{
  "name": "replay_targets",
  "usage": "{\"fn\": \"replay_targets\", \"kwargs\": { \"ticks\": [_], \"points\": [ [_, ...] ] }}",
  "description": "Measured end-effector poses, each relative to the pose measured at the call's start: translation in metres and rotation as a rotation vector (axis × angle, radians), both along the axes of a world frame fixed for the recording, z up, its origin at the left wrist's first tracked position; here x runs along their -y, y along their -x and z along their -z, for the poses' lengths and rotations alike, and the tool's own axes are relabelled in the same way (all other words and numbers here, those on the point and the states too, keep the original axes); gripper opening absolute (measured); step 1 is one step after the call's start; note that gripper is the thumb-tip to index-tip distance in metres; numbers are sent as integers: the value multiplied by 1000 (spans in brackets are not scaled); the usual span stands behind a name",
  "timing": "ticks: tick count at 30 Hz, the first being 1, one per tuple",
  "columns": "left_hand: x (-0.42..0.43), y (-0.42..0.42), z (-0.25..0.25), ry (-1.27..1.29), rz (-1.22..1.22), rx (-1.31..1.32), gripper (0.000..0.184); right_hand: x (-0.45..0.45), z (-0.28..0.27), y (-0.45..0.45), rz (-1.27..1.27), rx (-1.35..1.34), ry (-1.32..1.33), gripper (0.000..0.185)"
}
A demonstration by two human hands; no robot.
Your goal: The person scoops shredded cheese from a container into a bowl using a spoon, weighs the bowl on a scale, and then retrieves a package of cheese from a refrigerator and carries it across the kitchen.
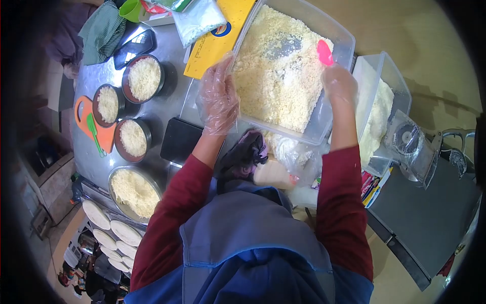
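A clear plastic bin (340,31) holds pale yellow, crumbly stuff like grated cheese (276,96), with a thin patch near its far side where the bottom shows. My left hand (218,96), in a clear plastic glove, is closed on the bin's left rim. At the right side of the same bin, my right hand (340,83), also gloved, grips a pink spatula (324,52). Its pink blade points away from me over the crumbs; the handle is hidden in my fist.
Left on the metal table (174,96) are three dark round pans (163,81) of white gratings, a larger metal bowl (112,188), an orange board (83,112) with a green knife (93,131), and a black tablet-like slab (181,141). Another clear bin (400,81) stands right.
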State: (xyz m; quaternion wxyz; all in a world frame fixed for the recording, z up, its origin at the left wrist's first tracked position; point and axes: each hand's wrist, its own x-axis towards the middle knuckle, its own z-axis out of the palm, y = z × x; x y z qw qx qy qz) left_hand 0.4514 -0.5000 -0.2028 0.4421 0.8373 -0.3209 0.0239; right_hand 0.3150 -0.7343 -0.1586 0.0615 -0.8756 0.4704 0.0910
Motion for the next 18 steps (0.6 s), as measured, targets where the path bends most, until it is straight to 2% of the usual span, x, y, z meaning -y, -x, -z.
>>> {"fn": "replay_targets", "kwargs": {
  "ticks": [2, 3, 4, 5, 6, 9, 11, 14, 16, 18],
  "points": [
    [1, -1, 0, 35, 3, 4, 42, 0, 21, -4, 16, -44, 4, 37],
    [2, -2, -1, 38, -3, 5, 42, -14, 36, 9, -251, -216, 72, 40],
    [1, 0, -2, 24, -5, -1, 42, -50, 13, -1, -122, -190, -63, 44],
    [1, 0, -3, 13, -6, -5, 43, -74, 12, -5, -38, -293, -163, 47],
    [2, -2, -2, 14, -5, -4, 43, -97, -10, -10, -44, -322, -213, 47],
    [0, -1, 0, 24, 11, 8, 43, -70, -29, -1, -67, -321, -228, 42],
    [1, -1, 0, 43, 9, 1, 44, -35, -29, 6, -172, -317, 57, 28],
    [1, 0, 1, 17, -9, -11, 45, -52, -17, 23, -195, -473, 25, 23],
    [0, 1, -2, 22, 1, -18, 45, -76, -16, 39, -118, -423, -67, 26],
    [1, 0, -2, 27, 8, -15, 46, -95, -19, 48, -108, -130, -125, 35]
  ]
}}
